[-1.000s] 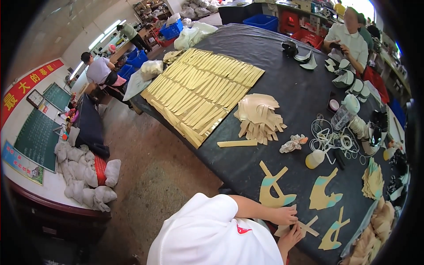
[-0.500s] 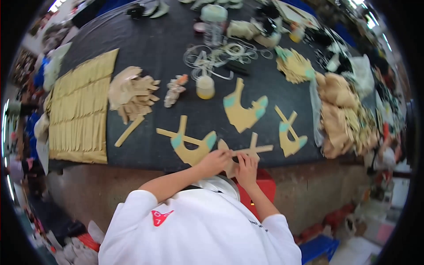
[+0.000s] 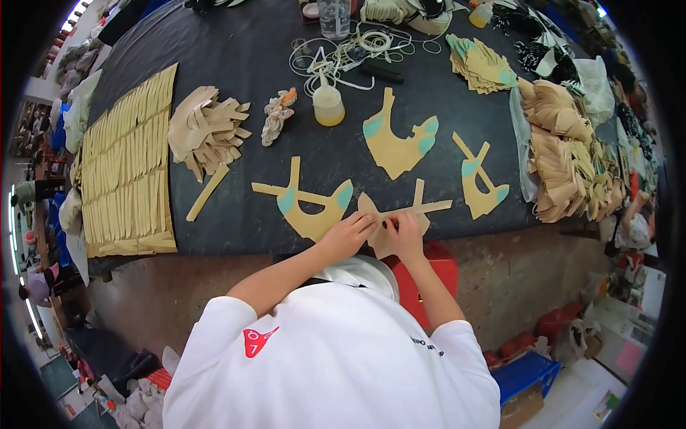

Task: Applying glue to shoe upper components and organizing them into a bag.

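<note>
At the table's front edge, a tan cut leather-like piece (image 3: 382,245) with crossing strips lies under both my hands. My left hand (image 3: 349,234) presses its closed fingertips on the piece near the inner end of a strip. Close beside it, my right hand (image 3: 406,234) has thumb and fingers bent together at the strip (image 3: 434,206), which sticks out to the right. Similar pieces with pale green patches lie around: one left (image 3: 307,223), one beyond (image 3: 400,151) and one right (image 3: 483,187). The left and right ones also have strips laid across them.
Rows of narrow tan strips (image 3: 132,164) lie far left, beside a pile of tan pieces (image 3: 204,136) and a loose strip (image 3: 207,193). A bottle with yellow liquid (image 3: 329,107) stands mid-table near tangled white cord (image 3: 371,46). Stacked pieces (image 3: 482,64) and heaped tan parts (image 3: 561,157) lie right.
The view has shifted, so the table's things sit higher in the picture. My right hand has moved slightly along the strip, away from the front edge; my left hand stays on the piece.
</note>
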`<act>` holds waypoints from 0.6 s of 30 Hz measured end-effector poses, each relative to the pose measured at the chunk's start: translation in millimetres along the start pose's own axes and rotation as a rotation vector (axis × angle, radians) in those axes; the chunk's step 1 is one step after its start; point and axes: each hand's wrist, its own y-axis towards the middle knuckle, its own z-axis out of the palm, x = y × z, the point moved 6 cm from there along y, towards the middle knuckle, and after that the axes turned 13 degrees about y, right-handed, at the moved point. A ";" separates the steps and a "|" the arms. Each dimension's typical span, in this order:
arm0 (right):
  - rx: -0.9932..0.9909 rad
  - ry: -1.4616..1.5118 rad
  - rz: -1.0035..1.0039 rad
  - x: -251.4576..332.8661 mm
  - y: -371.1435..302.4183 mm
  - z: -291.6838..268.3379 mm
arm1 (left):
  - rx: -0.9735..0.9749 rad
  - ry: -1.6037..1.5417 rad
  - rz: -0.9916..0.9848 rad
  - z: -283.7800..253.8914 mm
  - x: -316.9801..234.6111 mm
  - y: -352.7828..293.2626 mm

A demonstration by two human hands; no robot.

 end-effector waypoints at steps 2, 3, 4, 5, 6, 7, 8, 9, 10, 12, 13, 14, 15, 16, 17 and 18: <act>-0.004 -0.013 -0.028 1.4 2.2 2.2 | 0.009 0.001 -0.006 0.8 0.4 0.0; -0.002 -0.059 -0.073 3.3 2.9 3.2 | 0.015 0.020 0.001 1.9 0.0 0.0; -0.001 -0.105 -0.117 5.4 2.8 3.9 | 0.021 0.038 0.009 2.8 -1.1 -0.4; 0.000 -0.105 -0.116 5.8 3.8 5.3 | 0.022 0.036 0.008 2.7 -0.6 -1.1; 0.003 -0.164 -0.141 8.2 4.1 7.1 | 0.009 0.042 0.013 1.9 -0.9 -1.9; 0.006 -0.222 -0.166 10.1 4.1 8.2 | -0.003 0.048 0.017 1.4 -1.4 -2.5; 0.008 -0.223 -0.164 9.9 4.5 8.3 | -0.003 0.045 0.017 2.9 -1.0 -3.5; 0.026 -0.262 -0.182 10.5 4.4 9.4 | -0.002 0.033 0.000 4.7 0.4 -4.2; 0.045 -0.301 -0.200 10.9 4.1 10.4 | 0.000 0.020 -0.017 6.7 1.3 -5.4; 0.079 -0.351 -0.239 11.1 3.6 12.5 | -0.003 0.086 -0.072 4.2 3.4 -6.3; 0.113 -0.399 -0.283 12.3 2.8 14.8 | -0.007 0.155 -0.126 2.7 5.9 -7.4; 0.119 -0.399 -0.275 13.5 4.1 14.1 | -0.001 0.147 -0.128 3.1 5.5 -8.6; 0.170 -0.468 -0.324 16.8 4.5 17.2 | -0.029 0.202 -0.178 0.9 8.4 -9.8; 0.222 -0.535 -0.373 20.2 4.2 20.7 | -0.055 0.257 -0.228 -0.1 12.1 -11.6; 0.233 -0.535 -0.364 22.2 5.3 20.8 | -0.055 0.282 -0.227 -0.3 14.5 -9.7; 0.234 -0.519 -0.346 24.5 6.4 20.9 | -0.047 0.271 -0.232 -0.4 14.2 -10.0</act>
